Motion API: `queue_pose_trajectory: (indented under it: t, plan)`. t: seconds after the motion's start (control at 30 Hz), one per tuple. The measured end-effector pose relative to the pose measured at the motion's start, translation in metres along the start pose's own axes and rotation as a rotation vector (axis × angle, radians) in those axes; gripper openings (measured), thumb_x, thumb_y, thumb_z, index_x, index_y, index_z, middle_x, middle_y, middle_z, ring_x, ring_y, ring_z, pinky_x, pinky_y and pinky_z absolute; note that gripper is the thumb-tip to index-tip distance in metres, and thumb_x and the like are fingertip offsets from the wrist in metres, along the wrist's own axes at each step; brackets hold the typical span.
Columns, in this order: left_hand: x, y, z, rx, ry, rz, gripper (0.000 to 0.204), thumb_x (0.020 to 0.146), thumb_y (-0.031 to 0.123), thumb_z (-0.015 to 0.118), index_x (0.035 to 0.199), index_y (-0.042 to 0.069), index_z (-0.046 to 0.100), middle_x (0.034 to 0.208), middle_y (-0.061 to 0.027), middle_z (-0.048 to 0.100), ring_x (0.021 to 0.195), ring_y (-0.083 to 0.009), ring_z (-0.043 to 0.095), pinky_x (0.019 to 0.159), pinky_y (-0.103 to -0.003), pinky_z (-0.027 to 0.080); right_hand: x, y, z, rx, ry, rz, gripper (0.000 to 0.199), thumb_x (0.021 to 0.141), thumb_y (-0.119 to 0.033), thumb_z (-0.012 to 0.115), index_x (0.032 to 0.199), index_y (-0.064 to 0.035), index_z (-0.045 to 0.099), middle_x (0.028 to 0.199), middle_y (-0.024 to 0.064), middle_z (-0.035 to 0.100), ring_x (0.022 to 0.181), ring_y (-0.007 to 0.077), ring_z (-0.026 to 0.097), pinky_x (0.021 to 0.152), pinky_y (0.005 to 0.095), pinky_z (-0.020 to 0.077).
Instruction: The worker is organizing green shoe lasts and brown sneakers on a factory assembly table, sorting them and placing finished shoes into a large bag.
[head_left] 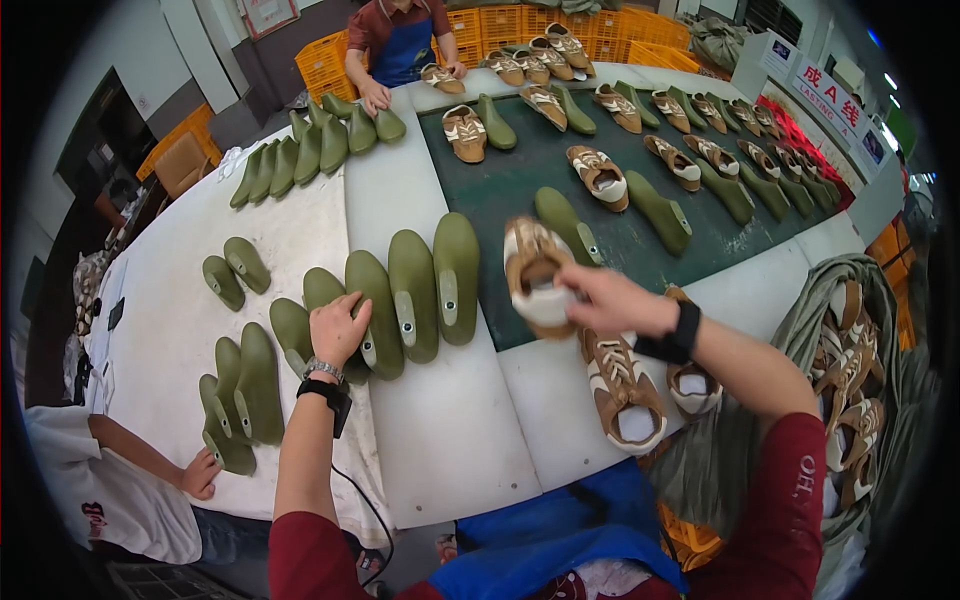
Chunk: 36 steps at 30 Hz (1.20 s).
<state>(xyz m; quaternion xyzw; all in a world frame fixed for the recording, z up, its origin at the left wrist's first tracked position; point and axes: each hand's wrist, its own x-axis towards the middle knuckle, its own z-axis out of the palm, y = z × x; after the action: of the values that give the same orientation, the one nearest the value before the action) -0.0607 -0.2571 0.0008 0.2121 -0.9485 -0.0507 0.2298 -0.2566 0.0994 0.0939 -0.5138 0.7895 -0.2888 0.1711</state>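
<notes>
Green shoe lasts stand in a row on the white tabletop, left of the middle. My left hand [338, 328] is closed on one shoe last [324, 287] in that row, its fingertips against the neighbouring last [373, 310]. My right hand [612, 298] grips a brown and white sneaker upper [533, 262] by its pale heel, over the near edge of the dark green belt [470, 165]. The upper is slightly blurred. Below my right wrist, a laced brown upper [622, 385] lies on the table, with another upper [693, 388] beside it, partly behind my forearm.
Lasts and uppers stand in pairs along the belt. More lasts [258, 385] are on the white cloth [150, 300] at left, near another person's hand [202, 474]. Across the table a person [400, 45] handles an upper. A draped bin [850, 390] of uppers stands at right.
</notes>
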Motion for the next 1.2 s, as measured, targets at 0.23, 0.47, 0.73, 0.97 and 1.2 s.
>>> queue_pose_trajectory:
  t: [0.23,0.47,0.73,0.97,1.2]
  plan:
    - [0.003,0.012,0.002,-0.041,0.01,0.013,0.031,0.079,0.033,0.056,0.092,0.007,0.067,0.089,-0.0101,0.066,0.08,-0.0258,0.062,0.075,-0.036,0.043,0.157,0.129,0.029,-0.251,0.284,0.143,0.026,0.073,-0.005,0.056,0.099,-0.0087,0.051,0.096,0.0187,0.058,0.092,0.0375,0.056,0.078,0.043,0.0449]
    - [0.004,0.015,-0.001,-0.029,-0.031,-0.026,0.031,0.078,0.033,0.056,0.093,0.008,0.067,0.094,-0.0096,0.065,0.083,-0.0256,0.061,0.079,-0.036,0.041,0.175,0.165,0.07,-0.275,0.149,0.421,0.061,0.073,-0.004,0.056,0.13,-0.016,0.039,0.128,0.0151,0.038,0.112,0.0335,0.047,0.089,0.0411,0.0431]
    - [0.005,0.008,-0.005,-0.001,-0.017,-0.064,0.034,0.079,0.037,0.054,0.092,0.009,0.067,0.092,-0.0095,0.066,0.08,-0.0252,0.062,0.078,-0.036,0.043,0.2,0.009,0.12,-0.034,0.128,0.016,0.047,0.084,-0.043,0.049,0.119,-0.0118,0.052,0.12,0.016,0.05,0.112,0.0392,0.044,0.091,0.0493,0.0384]
    - [-0.001,0.007,0.011,0.079,0.095,-0.08,0.038,0.078,0.042,0.053,0.085,0.009,0.069,0.087,-0.0079,0.066,0.098,-0.0233,0.057,0.095,-0.044,0.035,0.168,-0.062,0.162,-0.245,0.154,0.313,0.06,0.081,-0.058,0.042,0.115,-0.0104,0.058,0.125,0.014,0.049,0.125,0.0386,0.028,0.095,0.06,0.0286]
    - [-0.01,0.002,0.017,0.232,0.219,-0.567,0.042,0.078,0.045,0.057,0.077,0.004,0.067,0.086,-0.0129,0.061,0.091,-0.0286,0.057,0.07,-0.041,0.051,0.161,-0.069,0.184,-0.366,0.376,0.171,0.054,0.076,-0.052,0.051,0.099,-0.0045,0.064,0.096,0.0134,0.063,0.113,0.034,0.044,0.09,0.0597,0.0331]
